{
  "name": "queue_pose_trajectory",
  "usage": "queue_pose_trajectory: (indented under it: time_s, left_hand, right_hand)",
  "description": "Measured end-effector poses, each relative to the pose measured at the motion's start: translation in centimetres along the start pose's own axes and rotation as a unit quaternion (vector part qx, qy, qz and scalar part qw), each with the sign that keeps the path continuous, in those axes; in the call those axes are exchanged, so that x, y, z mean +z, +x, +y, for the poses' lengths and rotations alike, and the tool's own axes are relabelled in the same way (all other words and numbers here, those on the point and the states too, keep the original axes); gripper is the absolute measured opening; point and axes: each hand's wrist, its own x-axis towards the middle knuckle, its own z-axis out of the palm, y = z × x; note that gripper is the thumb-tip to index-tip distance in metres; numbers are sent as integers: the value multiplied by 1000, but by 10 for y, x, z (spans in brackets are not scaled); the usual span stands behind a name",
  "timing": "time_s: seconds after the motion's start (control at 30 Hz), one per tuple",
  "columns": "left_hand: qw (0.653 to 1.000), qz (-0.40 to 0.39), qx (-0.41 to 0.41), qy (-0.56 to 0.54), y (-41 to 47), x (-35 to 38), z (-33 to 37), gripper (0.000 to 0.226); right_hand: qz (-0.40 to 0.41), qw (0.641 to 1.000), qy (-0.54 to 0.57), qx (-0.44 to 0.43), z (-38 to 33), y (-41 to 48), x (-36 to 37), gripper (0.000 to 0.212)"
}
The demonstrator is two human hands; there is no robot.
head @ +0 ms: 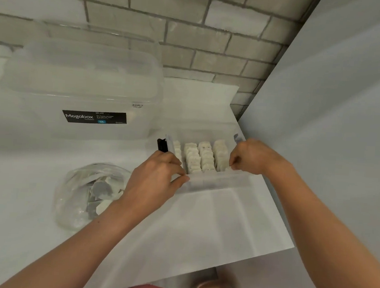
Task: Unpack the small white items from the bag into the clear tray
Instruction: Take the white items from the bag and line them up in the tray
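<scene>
- Clear bag [78,212]: laid on the white-covered table [212,225], near left, just beside the left wrist. A jumbled remainder of small white items [104,205] is held inside.
- Left hand [156,180]: fingers are curled over the near-left corner of the clear tray [217,182] and the thumb is pressed on its front wall. The tray is judged to be steadied by this grip.
- Clear tray: set right of the bag, at the table's right edge. Four rows of items are stood on edge inside, closely packed.
- Right hand [249,157]: placed at the tray's right end, fingers curled down onto the rightmost row. Whether an item is pinched cannot be told.
- Step in hand, as judged: an item is being seated in the rightmost row. The corner grip should be kept so the tray is not pushed off the edge. Each item should be slid in upright, tight against its neighbour, so that room is saved for the bag's remainder.
- Storage box [81,94]: lidded, labelled Megabox, stood behind the bag, left of the tray.
</scene>
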Motion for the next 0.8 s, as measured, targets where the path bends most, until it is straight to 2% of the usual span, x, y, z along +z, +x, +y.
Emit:
queue_pose_trajectory:
  time_s: [0.23,0.5,0.67,0.73,0.8]
  left_hand:
    - [999,10,-28,-14,-2,2,3,13]
    - [999,9,-32,-9,-4,3,5,15]
    - [1000,-20,-9,-1,-5,-2,5,22]
    - [999,-26,-1,-22,-10,-8,1,27]
    - [999,-14,-5,-43,-19,-16,-6,26]
  right_hand:
    - [-57,988,-144,-14,0,25,8,20]
    - [-66,975,-211,-11,-7,33,12,15]
    - [-9,990,-136,-31,3,21,-1,13]
    - [61,996,-57,-23,5,7,-4,17]
    - [178,980,80,-38,-3,-12,-2,15]
